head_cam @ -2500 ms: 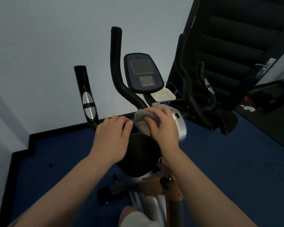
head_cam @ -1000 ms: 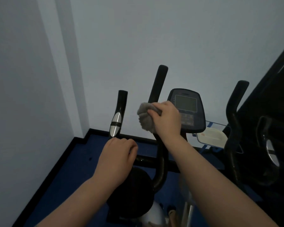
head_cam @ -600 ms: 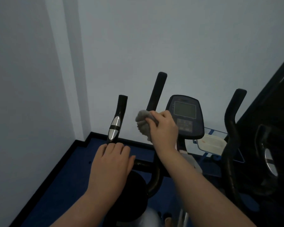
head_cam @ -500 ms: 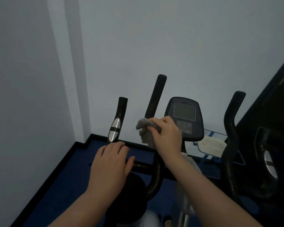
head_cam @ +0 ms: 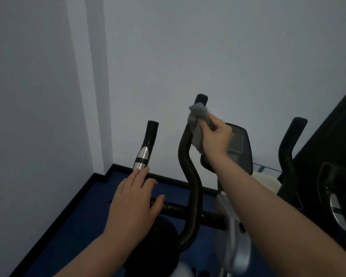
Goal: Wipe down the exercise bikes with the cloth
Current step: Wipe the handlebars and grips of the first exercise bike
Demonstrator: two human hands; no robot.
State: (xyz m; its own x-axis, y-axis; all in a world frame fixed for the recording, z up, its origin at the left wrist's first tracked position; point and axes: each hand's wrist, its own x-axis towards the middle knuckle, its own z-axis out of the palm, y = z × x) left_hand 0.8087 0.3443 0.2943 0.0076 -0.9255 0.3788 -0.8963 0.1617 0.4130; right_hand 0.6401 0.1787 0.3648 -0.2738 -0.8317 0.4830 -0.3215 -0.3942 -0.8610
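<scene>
Exercise bike [head_cam: 190, 196], dim light; console [head_cam: 239, 148] partly hidden behind right forearm, its screen text unreadable. Second bike's handles [head_cam: 288, 156] at right, cut off by the frame edge. Right hand [head_cam: 216, 138]: fingers curled, gripping grey cloth [head_cam: 198, 124] against the upper tall handlebar [head_cam: 188, 166]. Left hand [head_cam: 134, 198]: fingers straight, resting on the near crossbar [head_cam: 174, 206], fingertips beside the silver pulse grip [head_cam: 141, 157].
</scene>
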